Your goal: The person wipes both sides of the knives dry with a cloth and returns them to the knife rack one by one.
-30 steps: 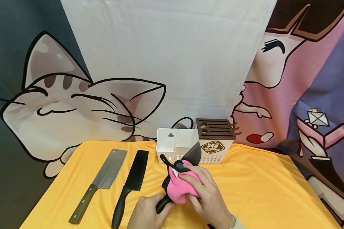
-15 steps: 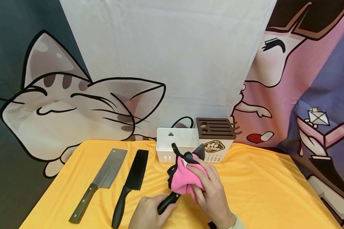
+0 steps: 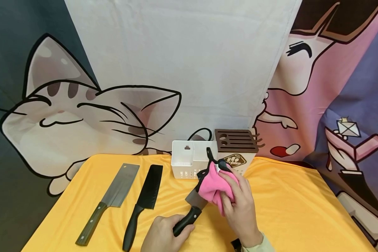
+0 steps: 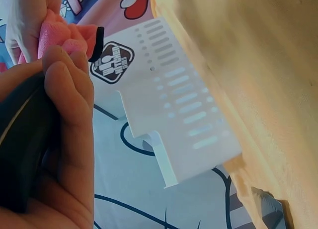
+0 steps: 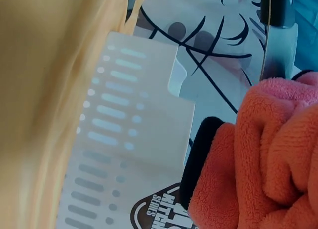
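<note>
My left hand (image 3: 164, 232) grips the black riveted handle of a kitchen knife (image 3: 186, 221), its blade slanting up to the right. Bunched in my right hand (image 3: 242, 206) is a pink cloth (image 3: 215, 185) with black edging, wrapped over the outer part of the blade. The blade near the handle shows bare; its tip is hidden under the cloth. In the right wrist view, the cloth (image 5: 278, 154) covers the knife below a strip of bare steel (image 5: 279, 50). The left wrist view has the dark handle (image 4: 25, 134) inside the curled fingers.
A cleaver (image 3: 121, 185) with a wooden handle and a black-bladed knife (image 3: 150, 187) lie at left on the yellow cloth (image 3: 289, 206). Behind the hands stands a white kitchen holder (image 3: 182, 168) with a brown slotted top (image 3: 236, 140). A printed curtain (image 3: 195, 63) hangs behind.
The pink cloth and my right hand have slid up and right along the blade, from near the handle towards the tip, baring steel by the handle. My left hand stays nearly in place.
</note>
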